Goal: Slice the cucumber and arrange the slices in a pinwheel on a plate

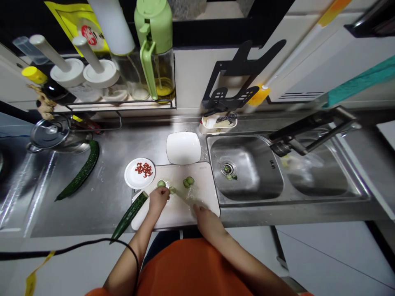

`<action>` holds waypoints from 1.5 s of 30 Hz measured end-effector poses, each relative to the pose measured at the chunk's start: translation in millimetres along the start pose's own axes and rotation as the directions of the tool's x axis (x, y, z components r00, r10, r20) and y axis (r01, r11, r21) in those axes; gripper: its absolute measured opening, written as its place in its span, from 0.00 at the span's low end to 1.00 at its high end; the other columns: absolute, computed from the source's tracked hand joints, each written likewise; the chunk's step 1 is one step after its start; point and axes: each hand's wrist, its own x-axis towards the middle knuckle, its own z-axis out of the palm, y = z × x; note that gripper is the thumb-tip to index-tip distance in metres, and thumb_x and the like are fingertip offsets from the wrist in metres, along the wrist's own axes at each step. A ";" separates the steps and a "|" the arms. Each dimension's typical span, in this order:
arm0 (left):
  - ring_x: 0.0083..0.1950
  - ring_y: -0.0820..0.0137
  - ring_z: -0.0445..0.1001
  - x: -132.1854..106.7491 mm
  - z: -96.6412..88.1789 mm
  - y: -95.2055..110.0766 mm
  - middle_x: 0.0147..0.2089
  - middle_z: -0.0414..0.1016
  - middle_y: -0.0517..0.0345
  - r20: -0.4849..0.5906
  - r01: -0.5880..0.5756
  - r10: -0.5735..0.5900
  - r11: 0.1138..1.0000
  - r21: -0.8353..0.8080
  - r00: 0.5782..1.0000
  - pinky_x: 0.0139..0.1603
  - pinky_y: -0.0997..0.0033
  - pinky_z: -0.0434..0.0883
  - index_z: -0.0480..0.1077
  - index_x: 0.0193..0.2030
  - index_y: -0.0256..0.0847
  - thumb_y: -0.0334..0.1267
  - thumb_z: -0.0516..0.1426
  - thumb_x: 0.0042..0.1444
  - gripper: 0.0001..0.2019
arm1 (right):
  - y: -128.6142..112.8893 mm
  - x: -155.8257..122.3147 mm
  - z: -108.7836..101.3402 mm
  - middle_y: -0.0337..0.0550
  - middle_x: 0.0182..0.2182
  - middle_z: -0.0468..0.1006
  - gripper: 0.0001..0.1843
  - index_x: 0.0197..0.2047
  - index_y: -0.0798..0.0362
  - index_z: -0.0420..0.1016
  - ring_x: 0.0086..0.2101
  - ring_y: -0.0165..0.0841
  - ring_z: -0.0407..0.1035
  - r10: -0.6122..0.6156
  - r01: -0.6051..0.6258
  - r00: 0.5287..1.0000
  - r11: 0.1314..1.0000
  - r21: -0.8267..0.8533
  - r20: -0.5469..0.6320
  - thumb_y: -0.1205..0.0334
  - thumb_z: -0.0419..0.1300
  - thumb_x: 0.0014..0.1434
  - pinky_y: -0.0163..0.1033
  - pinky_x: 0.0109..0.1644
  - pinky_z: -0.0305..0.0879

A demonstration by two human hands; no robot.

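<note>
On the white cutting board (197, 201), my left hand (158, 201) has its fingers pinched down at a pale cucumber slice (172, 190). Another cucumber slice (161, 183) lies just beyond those fingertips. My right hand (210, 222) is closed at the board's right side; a thin pale knife blade (185, 199) reaches from it toward the slice, its handle hidden in the fingers. A small group of cucumber slices (188, 181) rests further back. Left of my left wrist, a cut cucumber (131, 213) leans across the board's edge and overhangs the counter.
A white plate with red chopped bits (131, 174) and a white square dish (183, 148) stand behind the board. A whole cucumber (82, 174) lies left. The double sink (247, 193) with its faucet (304, 135) is right. A black cable (77, 245) crosses my left forearm.
</note>
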 end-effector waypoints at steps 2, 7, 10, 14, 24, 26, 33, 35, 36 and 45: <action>0.25 0.74 0.70 0.8 0.2 -0.9 0.21 0.73 0.61 -0.019 -0.009 0.010 1.000 0.027 1.000 0.30 0.76 0.62 0.74 0.26 0.40 0.40 0.53 0.51 0.11 | -5.0 2.0 -2.0 0.52 0.40 0.76 0.21 0.50 0.54 0.67 0.39 0.39 0.74 -0.003 0.003 1.000 1.000 -0.015 0.001 0.78 0.42 0.59 0.36 0.35 0.64; 0.25 0.74 0.71 2.2 1.0 -1.5 0.21 0.74 0.61 -0.027 0.021 -0.020 0.999 0.032 0.999 0.30 0.76 0.62 0.74 0.26 0.40 0.39 0.53 0.50 0.10 | -8.6 5.4 -5.4 0.52 0.40 0.76 0.21 0.50 0.54 0.67 0.39 0.39 0.74 -0.010 0.010 1.000 0.999 -0.030 0.004 0.77 0.40 0.61 0.37 0.36 0.65; 0.24 0.74 0.70 2.4 1.0 -0.6 0.21 0.74 0.61 -0.025 0.026 -0.025 0.999 0.024 0.999 0.30 0.76 0.62 0.74 0.25 0.40 0.39 0.53 0.50 0.10 | -9.4 5.5 -7.8 0.52 0.40 0.76 0.21 0.50 0.54 0.67 0.39 0.40 0.74 -0.013 0.013 1.000 0.999 -0.033 -0.004 0.77 0.40 0.61 0.37 0.36 0.66; 0.25 0.74 0.71 3.0 0.9 -1.1 0.22 0.75 0.60 -0.006 0.036 -0.036 0.999 0.013 0.999 0.29 0.76 0.62 0.74 0.26 0.40 0.39 0.52 0.50 0.11 | -12.7 3.9 -13.9 0.53 0.42 0.76 0.22 0.50 0.55 0.67 0.40 0.40 0.74 -0.009 0.009 1.000 0.999 -0.047 0.011 0.77 0.40 0.60 0.37 0.37 0.66; 0.25 0.73 0.72 4.0 2.1 -2.0 0.22 0.75 0.60 -0.023 0.050 -0.050 0.999 0.004 0.998 0.30 0.76 0.63 0.75 0.27 0.40 0.40 0.53 0.49 0.11 | -14.6 3.9 -17.3 0.53 0.41 0.77 0.22 0.51 0.54 0.67 0.40 0.39 0.74 0.001 0.000 1.000 0.998 -0.067 0.021 0.77 0.39 0.61 0.37 0.37 0.67; 0.25 0.73 0.72 3.3 1.1 -0.1 0.22 0.75 0.60 -0.021 0.051 -0.051 0.999 0.016 0.998 0.30 0.76 0.63 0.75 0.27 0.40 0.40 0.53 0.50 0.10 | -14.6 4.2 -16.9 0.53 0.41 0.77 0.22 0.52 0.54 0.66 0.39 0.39 0.75 0.004 -0.004 1.000 0.998 -0.070 0.012 0.77 0.39 0.62 0.38 0.37 0.67; 0.25 0.73 0.72 1.7 -0.4 3.4 0.22 0.75 0.60 -0.019 0.047 -0.047 0.999 0.027 0.999 0.29 0.76 0.62 0.74 0.25 0.40 0.39 0.53 0.50 0.10 | -17.4 8.3 -19.3 0.52 0.43 0.76 0.23 0.52 0.53 0.67 0.40 0.38 0.74 0.015 -0.015 1.000 0.998 -0.068 0.006 0.77 0.39 0.61 0.37 0.38 0.68; 0.25 0.73 0.71 1.9 0.1 2.5 0.22 0.74 0.60 -0.021 0.039 -0.038 0.999 0.038 0.999 0.29 0.76 0.61 0.74 0.24 0.40 0.38 0.53 0.50 0.10 | -17.5 9.5 -19.2 0.52 0.44 0.76 0.22 0.52 0.54 0.67 0.41 0.37 0.74 0.016 -0.016 1.000 0.998 -0.060 0.003 0.77 0.39 0.62 0.36 0.38 0.67; 0.25 0.74 0.70 2.0 0.4 2.0 0.21 0.74 0.60 -0.023 0.031 -0.030 0.998 0.047 0.999 0.29 0.76 0.61 0.73 0.24 0.40 0.38 0.53 0.50 0.10 | -16.9 9.7 -18.8 0.53 0.44 0.76 0.23 0.51 0.54 0.67 0.41 0.36 0.73 0.015 -0.015 1.000 0.998 -0.054 0.005 0.77 0.39 0.62 0.35 0.39 0.67; 0.27 0.73 0.70 -4.9 0.3 0.4 0.23 0.74 0.61 -0.092 -0.058 0.068 0.992 0.114 0.993 0.32 0.77 0.60 0.74 0.26 0.41 0.41 0.53 0.52 0.11 | 5.2 -3.8 -12.5 0.53 0.45 0.75 0.26 0.56 0.54 0.66 0.43 0.40 0.73 0.066 -0.066 0.992 0.998 0.001 0.105 0.78 0.40 0.59 0.39 0.41 0.67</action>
